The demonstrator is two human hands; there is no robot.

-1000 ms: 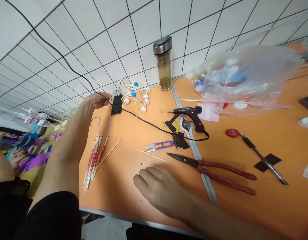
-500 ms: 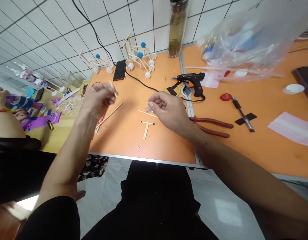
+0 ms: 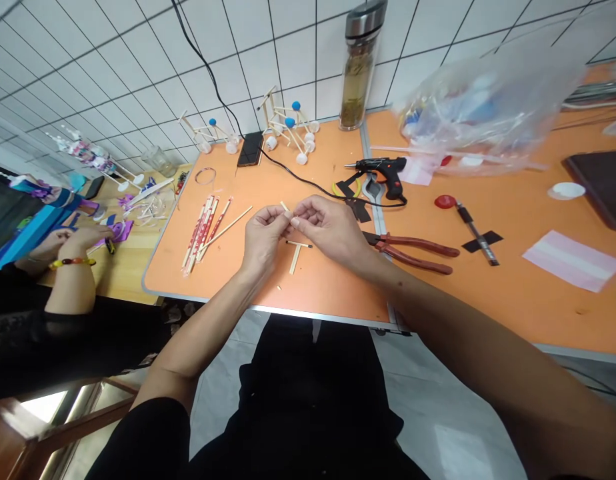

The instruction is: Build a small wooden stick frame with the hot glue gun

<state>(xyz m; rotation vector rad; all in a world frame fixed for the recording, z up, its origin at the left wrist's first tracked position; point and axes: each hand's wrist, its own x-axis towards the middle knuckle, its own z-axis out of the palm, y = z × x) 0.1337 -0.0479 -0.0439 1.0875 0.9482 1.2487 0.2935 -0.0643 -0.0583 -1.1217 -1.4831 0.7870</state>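
Over the table, left hand and right hand pinch a stick; the bottle holds liquid.

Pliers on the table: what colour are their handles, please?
The handles are brownish red, seen best in the head view.

The left hand and right hand hide much of the pale stick between them, and the right covers the tips of the pliers. Near the table's back edge, cloudy plastic blurs the contents of the bag (blue and white smudges, to my eye); a crumb by the front edge is too small to name.
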